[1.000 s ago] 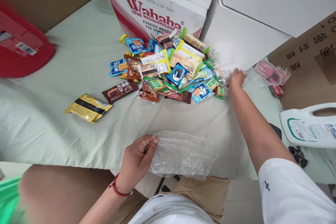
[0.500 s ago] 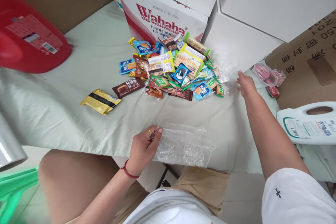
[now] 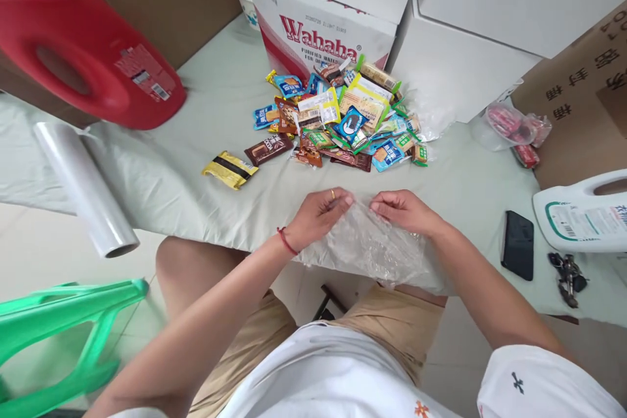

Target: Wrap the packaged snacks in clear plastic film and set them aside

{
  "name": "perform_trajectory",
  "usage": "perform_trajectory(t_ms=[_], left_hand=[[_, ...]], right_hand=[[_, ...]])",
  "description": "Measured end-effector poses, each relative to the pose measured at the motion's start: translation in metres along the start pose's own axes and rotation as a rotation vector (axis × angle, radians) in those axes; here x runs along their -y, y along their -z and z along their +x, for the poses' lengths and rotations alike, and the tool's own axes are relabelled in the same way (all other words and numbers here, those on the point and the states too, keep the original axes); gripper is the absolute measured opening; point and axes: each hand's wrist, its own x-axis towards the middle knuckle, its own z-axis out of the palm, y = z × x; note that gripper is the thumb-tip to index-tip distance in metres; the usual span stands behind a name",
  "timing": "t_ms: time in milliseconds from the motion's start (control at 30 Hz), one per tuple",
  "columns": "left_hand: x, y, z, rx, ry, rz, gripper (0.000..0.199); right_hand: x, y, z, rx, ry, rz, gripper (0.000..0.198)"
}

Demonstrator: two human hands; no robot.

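Observation:
A clear plastic bag (image 3: 379,245) hangs over the front edge of the cloth-covered table, its upper edge pinched in my left hand (image 3: 326,214). Close to the right of that, my right hand (image 3: 404,208) has its thumb and fingers pressed together on the same bag edge. Beyond both hands lies a heap of small wrapped snacks (image 3: 362,108) in blue, yellow, green and brown packets. A yellow packet with a black band (image 3: 230,170) and a brown cocoa packet (image 3: 269,149) lie at the heap's left.
A red jug (image 3: 98,59) and a roll of plastic film (image 3: 88,189) are on the left. A Wahaha carton (image 3: 318,32) stands behind the heap. At right are a white bottle (image 3: 582,215), a phone (image 3: 518,245), keys (image 3: 568,277) and a plastic tub (image 3: 504,124). A green stool (image 3: 98,313) stands lower left.
My right hand has come back from the right side of the table to the bag edge beside my left hand. My left hand and the bag have risen slightly; the view has shifted.

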Motion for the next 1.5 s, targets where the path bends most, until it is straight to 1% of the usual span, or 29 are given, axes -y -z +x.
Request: perform_trajectory(t_ms=[33,67,133,167,200,233,267,333,400,500,567,633,767,867,933,1033,1133,1200,1300,1367,1400,1433,1467,1500], left_hand=[[0.002,0.003,0.005,-0.083,-0.027,0.072,0.025],[0.003,0.005,0.008,-0.19,-0.055,0.154,0.025],[0.001,0.006,0.005,-0.42,-0.093,0.284,0.031],[-0.002,0.003,-0.001,-0.511,-0.091,0.302,0.029],[-0.007,-0.003,-0.009,-0.571,-0.07,0.277,0.023],[-0.012,-0.011,-0.018,-0.586,-0.03,0.216,0.016],[-0.017,-0.022,-0.026,-0.534,0.032,0.116,0.013],[-0.025,-0.047,-0.04,-0.342,0.162,-0.132,0.019],[-0.028,-0.072,-0.044,-0.25,0.215,-0.267,0.022],[-0.024,-0.096,-0.038,-0.251,0.245,-0.377,0.023],[-0.019,-0.102,-0.034,-0.272,0.27,-0.444,0.023],[-0.014,-0.102,-0.032,-0.299,0.293,-0.488,0.024],[-0.007,-0.094,-0.034,-0.374,0.361,-0.574,0.026],[-0.003,-0.082,-0.034,-0.456,0.408,-0.639,0.03],[0.001,-0.07,-0.033,-0.492,0.416,-0.65,0.033],[0.005,-0.048,-0.032,-0.495,0.416,-0.627,0.035],[0.008,-0.025,-0.032,-0.495,0.434,-0.589,0.034],[0.013,-0.011,-0.034,-0.515,0.442,-0.543,0.032],[0.024,0.007,-0.039,-0.535,0.494,-0.408,0.026],[0.03,0.018,-0.045,-0.546,0.54,-0.257,0.023],[0.031,0.022,-0.049,-0.571,0.539,-0.152,0.023],[0.03,0.026,-0.054,-0.622,0.509,-0.024,0.024],[0.026,0.027,-0.061,-0.693,0.446,0.126,0.026],[0.021,0.027,-0.068,-0.772,0.346,0.285,0.026]], right_hand=[[-0.005,0.0,0.0,-0.055,-0.027,0.02,0.042],[-0.009,0.0,0.0,-0.122,-0.053,0.049,0.043],[-0.016,-0.003,-0.002,-0.286,-0.093,0.122,0.045],[-0.018,-0.007,-0.003,-0.374,-0.102,0.161,0.045],[-0.018,-0.012,-0.005,-0.459,-0.102,0.196,0.046],[-0.018,-0.019,-0.008,-0.531,-0.097,0.227,0.046],[-0.017,-0.027,-0.01,-0.583,-0.089,0.254,0.047],[-0.014,-0.044,-0.013,-0.639,-0.074,0.299,0.048],[-0.012,-0.059,-0.016,-0.674,-0.045,0.317,0.049],[-0.014,-0.074,-0.017,-0.736,-0.015,0.294,0.051],[-0.018,-0.078,-0.018,-0.764,-0.016,0.278,0.051],[-0.021,-0.079,-0.018,-0.785,-0.017,0.274,0.048],[-0.027,-0.073,-0.02,-0.842,-0.034,0.307,0.043],[-0.031,-0.063,-0.023,-0.883,-0.014,0.343,0.039],[-0.035,-0.055,-0.025,-0.907,-0.005,0.358,0.038],[-0.041,-0.041,-0.029,-0.946,-0.006,0.358,0.041],[-0.047,-0.03,-0.034,-1.005,-0.014,0.337,0.045],[-0.05,-0.025,-0.038,-1.032,-0.035,0.334,0.044],[-0.055,-0.022,-0.042,-1.001,-0.113,0.322,0.038],[-0.058,-0.023,-0.043,-0.947,-0.171,0.305,0.034],[-0.06,-0.024,-0.044,-0.919,-0.188,0.3,0.033],[-0.061,-0.025,-0.044,-0.898,-0.195,0.298,0.033],[-0.062,-0.026,-0.043,-0.884,-0.196,0.299,0.034],[-0.063,-0.028,-0.043,-0.874,-0.196,0.302,0.034]])
